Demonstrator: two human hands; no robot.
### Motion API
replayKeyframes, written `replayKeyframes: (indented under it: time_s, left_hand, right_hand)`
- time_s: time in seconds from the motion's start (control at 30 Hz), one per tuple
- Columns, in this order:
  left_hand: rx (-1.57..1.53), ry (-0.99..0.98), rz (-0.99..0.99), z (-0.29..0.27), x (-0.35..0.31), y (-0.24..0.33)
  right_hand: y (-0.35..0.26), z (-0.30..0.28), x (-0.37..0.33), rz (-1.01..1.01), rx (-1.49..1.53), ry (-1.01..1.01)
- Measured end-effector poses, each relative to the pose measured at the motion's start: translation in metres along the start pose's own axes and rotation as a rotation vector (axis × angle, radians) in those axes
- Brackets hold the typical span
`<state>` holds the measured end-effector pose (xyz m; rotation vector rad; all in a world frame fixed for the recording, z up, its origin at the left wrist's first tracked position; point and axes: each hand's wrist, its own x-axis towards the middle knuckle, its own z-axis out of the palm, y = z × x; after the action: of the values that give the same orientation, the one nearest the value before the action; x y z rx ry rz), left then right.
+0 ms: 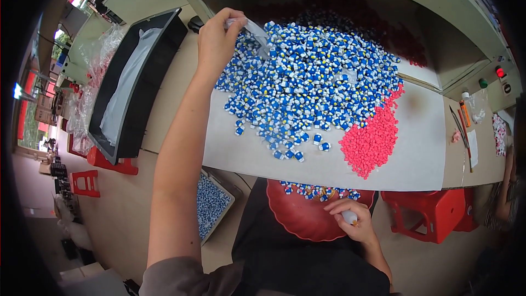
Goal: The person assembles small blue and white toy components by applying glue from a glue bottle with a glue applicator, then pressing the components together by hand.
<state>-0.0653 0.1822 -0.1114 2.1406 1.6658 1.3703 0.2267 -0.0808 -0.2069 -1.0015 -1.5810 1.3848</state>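
At the far left edge of a big pile of small blue-and-white pieces (307, 77), my left hand (216, 38) is closed on a thin, whitish, translucent strip (256, 33). The strip's lower end dips among the pieces; whether it is plastic or cloth I cannot make out. My right hand (359, 225) is near my lap, over the right side of a red scalloped bowl (301, 222). Its fingers are wrapped round a small white rounded object (349, 217) with an orange spot at its end. Several small pieces lie along the bowl's far side, partly under the table edge.
Small pink pieces (372, 145) lie right of the pile on white sheeting (422, 159). A black tray (137, 98) with white lining stands at left. Below it is a bin of blue-and-white pieces (211, 205). Brushes (466, 137) lie at right, above a red stool (430, 214).
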Motion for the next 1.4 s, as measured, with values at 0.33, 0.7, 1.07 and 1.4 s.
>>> replayKeyframes:
  time_s: [0.33,0.7,1.07,1.4]
  left_hand:
    - [-0.805,0.243,-0.313,-0.005,-0.001,-0.001]
    - [0.679,-0.119,0.468,-0.029,0.008,0.033]
    - [0.479,0.044,0.504,-0.056,0.027,0.042]
    - [-0.327,-0.145,-0.096,-0.040,0.011,0.025]
  right_hand:
    - [0.003,-0.007,0.013,0.001,-0.007,-0.044]
    - [0.001,-0.002,0.007,0.022,-0.004,-0.049]
    - [0.002,-0.006,0.007,0.000,-0.011,-0.047]
    - [0.000,-0.013,0.004,0.016,-0.007,-0.047]
